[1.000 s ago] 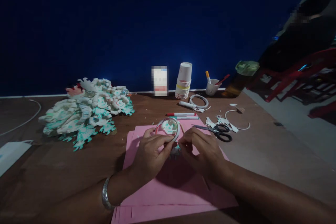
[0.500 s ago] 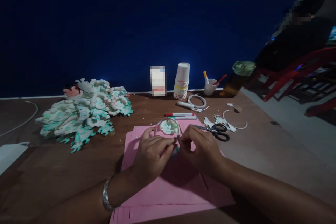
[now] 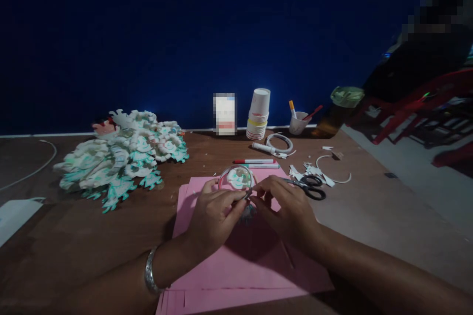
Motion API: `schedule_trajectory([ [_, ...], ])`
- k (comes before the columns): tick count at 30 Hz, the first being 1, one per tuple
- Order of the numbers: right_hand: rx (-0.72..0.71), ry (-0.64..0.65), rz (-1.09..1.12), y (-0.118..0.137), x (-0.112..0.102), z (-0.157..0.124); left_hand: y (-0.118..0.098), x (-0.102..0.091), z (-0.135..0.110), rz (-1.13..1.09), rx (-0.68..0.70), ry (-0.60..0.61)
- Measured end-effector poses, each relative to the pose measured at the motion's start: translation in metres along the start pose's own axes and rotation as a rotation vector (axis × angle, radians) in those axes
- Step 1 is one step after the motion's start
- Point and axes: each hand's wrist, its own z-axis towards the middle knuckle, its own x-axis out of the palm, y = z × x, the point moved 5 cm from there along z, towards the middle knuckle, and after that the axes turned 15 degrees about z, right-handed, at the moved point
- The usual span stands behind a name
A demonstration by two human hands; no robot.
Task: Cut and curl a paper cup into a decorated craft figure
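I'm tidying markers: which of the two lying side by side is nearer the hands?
The teal-ended marker; the red-ended marker lies just beyond it, farther from the left hand and right hand.

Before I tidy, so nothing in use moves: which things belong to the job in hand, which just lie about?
Likely job:
ring, held in left hand, right hand at its edge
pale figure, seen through it
pink sheets beneath
scissors, perhaps

Likely lying about:
cup stack
coiled cord
white scraps

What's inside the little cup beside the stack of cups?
A white marker with an orange cap and a red stick poke out of the little cup. The cup's side hides their lower ends, so anything deeper can't be seen.
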Motion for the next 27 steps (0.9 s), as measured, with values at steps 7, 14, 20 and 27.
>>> schedule_trajectory([
  [7,-0.052,-0.020,0.032,0.002,-0.001,0.003,0.000,0.002,0.001,-0.108,0.017,0.014],
  [14,-0.177,-0.040,-0.044,0.014,-0.003,0.002,-0.002,0.001,0.004,-0.116,-0.011,0.086],
  [20,-0.296,-0.010,-0.147,0.017,0.002,-0.001,-0.004,0.002,0.002,-0.028,0.010,0.073],
  [27,-0.369,0.008,-0.173,0.020,0.006,-0.002,-0.006,0.001,0.000,-0.040,-0.012,0.038],
])
